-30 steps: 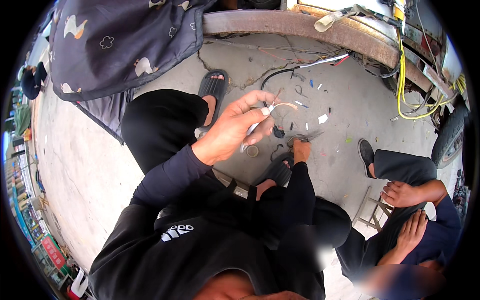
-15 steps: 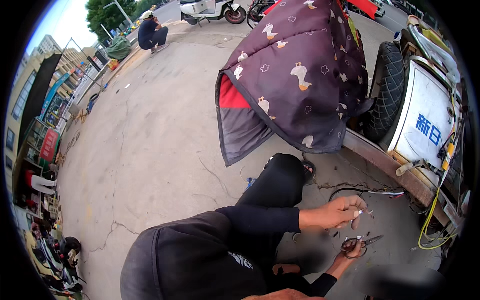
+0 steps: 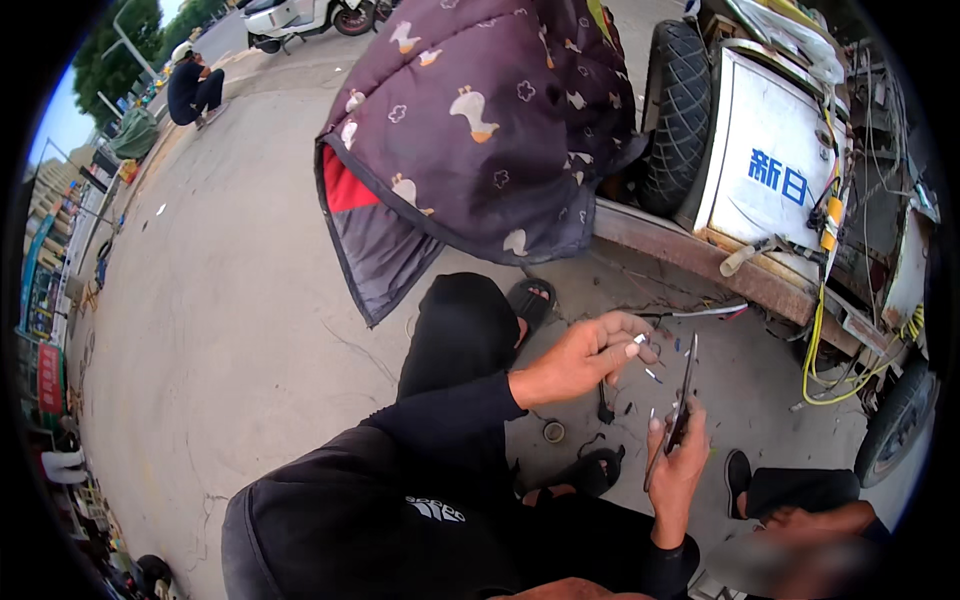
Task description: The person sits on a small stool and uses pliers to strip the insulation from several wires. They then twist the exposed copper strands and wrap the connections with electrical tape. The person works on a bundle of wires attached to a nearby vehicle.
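Left hand (image 3: 588,358) pinching a white piece (image 3: 641,339), right hand (image 3: 680,455) gripping scissors (image 3: 687,383), both hovering apart before a rusty beam (image 3: 700,262)

Near the pavement's (image 3: 230,300) far edge, a person (image 3: 186,92) crouches and a white scooter (image 3: 292,18) stands. A duck-print quilt (image 3: 450,170) hangs beside a tyre (image 3: 678,118) and white panel (image 3: 750,125). A ring (image 3: 553,441), perhaps tape, lies well inward.
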The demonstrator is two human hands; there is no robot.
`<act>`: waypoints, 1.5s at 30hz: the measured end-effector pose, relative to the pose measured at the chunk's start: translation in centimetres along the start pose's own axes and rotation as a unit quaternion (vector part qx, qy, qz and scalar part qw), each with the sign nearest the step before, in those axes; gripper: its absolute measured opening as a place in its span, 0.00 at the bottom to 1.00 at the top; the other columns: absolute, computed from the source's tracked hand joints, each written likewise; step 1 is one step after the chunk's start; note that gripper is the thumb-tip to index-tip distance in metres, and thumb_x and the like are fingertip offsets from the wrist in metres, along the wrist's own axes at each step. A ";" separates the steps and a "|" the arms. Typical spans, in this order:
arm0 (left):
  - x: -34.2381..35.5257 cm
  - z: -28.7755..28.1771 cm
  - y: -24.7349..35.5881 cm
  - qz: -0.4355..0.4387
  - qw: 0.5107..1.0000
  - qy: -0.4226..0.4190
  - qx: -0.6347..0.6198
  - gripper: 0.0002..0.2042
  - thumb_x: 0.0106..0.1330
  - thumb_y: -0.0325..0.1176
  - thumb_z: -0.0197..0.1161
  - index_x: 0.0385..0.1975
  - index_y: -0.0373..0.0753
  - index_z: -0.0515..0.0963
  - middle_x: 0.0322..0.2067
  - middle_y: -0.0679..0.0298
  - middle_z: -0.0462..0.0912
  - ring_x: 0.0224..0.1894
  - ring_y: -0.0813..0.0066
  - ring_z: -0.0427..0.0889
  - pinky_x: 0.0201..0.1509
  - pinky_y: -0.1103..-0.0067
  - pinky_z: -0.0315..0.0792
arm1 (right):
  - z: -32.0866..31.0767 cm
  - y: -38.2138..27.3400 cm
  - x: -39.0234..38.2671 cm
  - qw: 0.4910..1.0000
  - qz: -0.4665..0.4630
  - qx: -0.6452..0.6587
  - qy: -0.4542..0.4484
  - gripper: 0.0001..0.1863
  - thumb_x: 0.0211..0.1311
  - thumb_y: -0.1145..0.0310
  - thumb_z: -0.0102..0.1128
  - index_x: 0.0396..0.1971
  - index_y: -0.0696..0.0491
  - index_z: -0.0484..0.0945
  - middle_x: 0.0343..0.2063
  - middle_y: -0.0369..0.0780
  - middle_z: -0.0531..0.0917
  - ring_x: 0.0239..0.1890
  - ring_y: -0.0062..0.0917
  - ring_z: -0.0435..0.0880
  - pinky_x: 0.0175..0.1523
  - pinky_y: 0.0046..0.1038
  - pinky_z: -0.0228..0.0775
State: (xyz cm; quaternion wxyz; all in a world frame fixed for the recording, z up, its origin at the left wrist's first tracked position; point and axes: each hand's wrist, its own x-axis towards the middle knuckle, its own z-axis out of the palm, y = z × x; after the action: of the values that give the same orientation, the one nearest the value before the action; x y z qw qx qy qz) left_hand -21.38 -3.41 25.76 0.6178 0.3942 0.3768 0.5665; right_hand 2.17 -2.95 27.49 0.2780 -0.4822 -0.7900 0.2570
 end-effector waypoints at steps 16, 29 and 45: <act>9.8 2.6 -12.6 -0.021 0.995 0.044 0.091 0.15 0.77 0.31 0.58 0.56 0.27 0.72 0.41 0.62 0.86 0.28 0.86 0.73 0.32 0.85 0.70 | 3.4 15.8 3.3 0.993 -0.026 -0.112 0.031 0.24 0.56 0.69 0.73 0.53 0.54 0.76 0.39 0.44 0.77 0.36 0.42 0.82 0.36 0.39 0.75; 11.2 3.9 -15.4 0.002 0.973 0.059 0.225 0.09 0.75 0.28 0.60 0.48 0.29 0.76 0.35 0.65 0.89 0.27 0.87 0.73 0.31 0.83 0.71 | 3.0 17.8 3.4 0.993 0.027 -0.105 -0.035 0.23 0.58 0.66 0.72 0.53 0.53 0.76 0.36 0.44 0.76 0.37 0.43 0.82 0.36 0.40 0.76; 12.0 3.1 -17.6 0.369 0.736 0.131 0.553 0.13 0.57 0.18 0.69 0.42 0.33 0.80 0.19 0.60 0.78 0.19 0.65 0.79 0.23 0.74 0.70 | 5.3 17.3 3.6 0.993 0.022 -0.116 -0.012 0.21 0.59 0.66 0.70 0.50 0.55 0.75 0.36 0.46 0.76 0.34 0.45 0.83 0.33 0.41 0.76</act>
State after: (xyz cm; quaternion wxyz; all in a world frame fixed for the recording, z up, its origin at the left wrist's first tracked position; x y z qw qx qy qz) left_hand -10.61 7.59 10.67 -0.0218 0.6961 0.5262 0.4879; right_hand 7.91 6.56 12.76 0.2051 -0.5254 -0.8070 0.1749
